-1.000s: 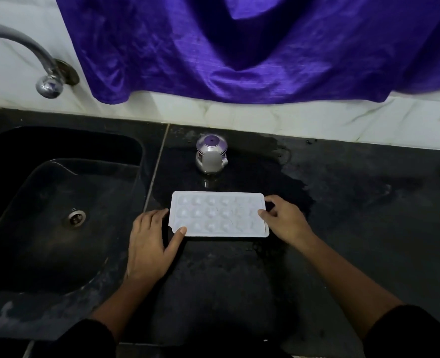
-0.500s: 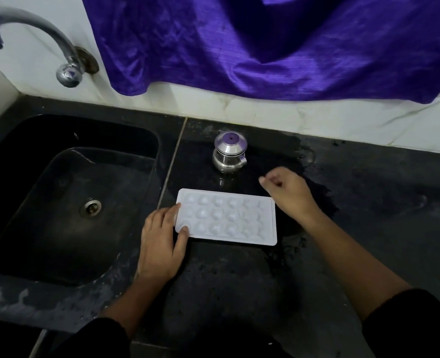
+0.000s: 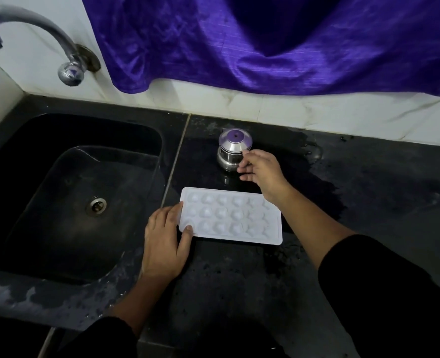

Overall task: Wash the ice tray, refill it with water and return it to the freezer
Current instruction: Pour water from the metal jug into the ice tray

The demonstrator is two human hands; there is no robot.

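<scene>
The white ice tray (image 3: 230, 217), with rows of rounded cells, lies flat on the wet black countertop (image 3: 368, 202) just right of the sink. My left hand (image 3: 163, 244) rests flat at the tray's left end, its thumb pressing on the near-left corner. Beyond the tray, my right hand (image 3: 261, 171) reaches to a small steel pot (image 3: 233, 151) with a purple-topped lid. Its thumb and fingers curl against the pot's right side.
A black sink (image 3: 71, 197) with a drain (image 3: 96, 205) fills the left side, and a metal tap (image 3: 58, 47) stands above it on the white wall. Purple cloth (image 3: 265, 40) hangs over the wall behind the counter.
My right hand left the tray's right end and moved up and back to the steel pot. My left hand stayed at the tray's left end. The camera shifted left.
</scene>
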